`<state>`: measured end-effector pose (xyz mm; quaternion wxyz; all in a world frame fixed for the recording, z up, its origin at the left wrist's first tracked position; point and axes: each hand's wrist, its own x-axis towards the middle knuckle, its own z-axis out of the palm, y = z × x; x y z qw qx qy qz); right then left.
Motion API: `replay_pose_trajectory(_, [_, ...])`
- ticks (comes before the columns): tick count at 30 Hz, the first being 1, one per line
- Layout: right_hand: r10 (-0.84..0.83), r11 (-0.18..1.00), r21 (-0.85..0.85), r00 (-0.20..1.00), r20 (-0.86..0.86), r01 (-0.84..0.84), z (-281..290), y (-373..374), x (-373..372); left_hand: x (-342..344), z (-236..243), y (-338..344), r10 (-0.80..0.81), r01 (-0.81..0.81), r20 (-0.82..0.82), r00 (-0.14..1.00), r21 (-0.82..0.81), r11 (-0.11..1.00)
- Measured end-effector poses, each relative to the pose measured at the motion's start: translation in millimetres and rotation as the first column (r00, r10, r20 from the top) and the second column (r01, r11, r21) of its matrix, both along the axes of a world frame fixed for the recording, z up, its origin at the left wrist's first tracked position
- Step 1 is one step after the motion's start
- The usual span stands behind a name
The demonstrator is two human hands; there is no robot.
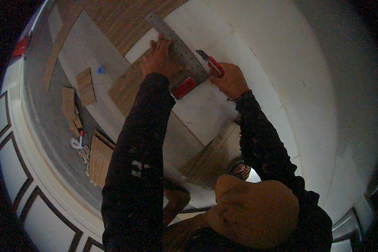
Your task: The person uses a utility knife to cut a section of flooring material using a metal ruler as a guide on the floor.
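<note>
My left hand (pixel 158 58) has its fingers spread, pressing on a brown wood-look plank (pixel 128 88) and the near edge of a try square. The metal blade of the try square (pixel 181 44) slants across the plank's end, and its red stock (pixel 184 87) lies nearer to me. In my right hand (pixel 232 83) is a red utility knife (pixel 215 67), gripped in closed fingers. Its dark blade points to the upper left, beside the square's metal edge. Whether the knife tip touches anything I cannot tell.
Laid wood-look planks (pixel 122 19) cover the far floor. Left of me lie cut plank pieces (pixel 86 87), a longer offcut (pixel 100 157), a white roll (pixel 83 155) and a small blue bit (pixel 100 70). Pale tiles (pixel 201 111) and a white wall (pixel 306 75) border the right.
</note>
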<state>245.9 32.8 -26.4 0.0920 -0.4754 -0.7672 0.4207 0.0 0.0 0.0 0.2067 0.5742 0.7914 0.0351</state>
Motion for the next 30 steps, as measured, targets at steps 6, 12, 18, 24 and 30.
replay_pose_trajectory(6, [0.007,1.0,0.022,1.0,-0.023,-0.006,-6.5,4.6,-4.2,-8.4,-13.8,6.4,0.039,-0.039,-0.017,0.999,0.007,0.999])
replay_pose_trajectory(12, [-0.009,0.997,0.082,1.0,-0.006,0.009,-10.6,7.7,-1.7,-1.9,-12.6,10.8,0.036,-0.035,-0.051,0.998,0.019,0.999])
replay_pose_trajectory(18, [0.007,0.997,-0.075,1.0,0.022,-0.005,4.4,5.3,-5.1,-5.3,-10.6,6.0,0.007,-0.006,-0.081,0.997,0.013,1.0])
replay_pose_trajectory(24, [-0.005,0.999,-0.037,0.999,-0.045,0.003,-5.4,11.4,-9.8,-14.1,-27.0,14.7,0.04,-0.04,0.036,0.999,-0.012,0.999])
replay_pose_trajectory(30, [-0.004,0.984,-0.181,1.0,-0.03,-0.001,4.4,20.3,-24.7,-21.8,-31.2,22.6,0.054,-0.053,-0.161,0.985,0.009,0.999])
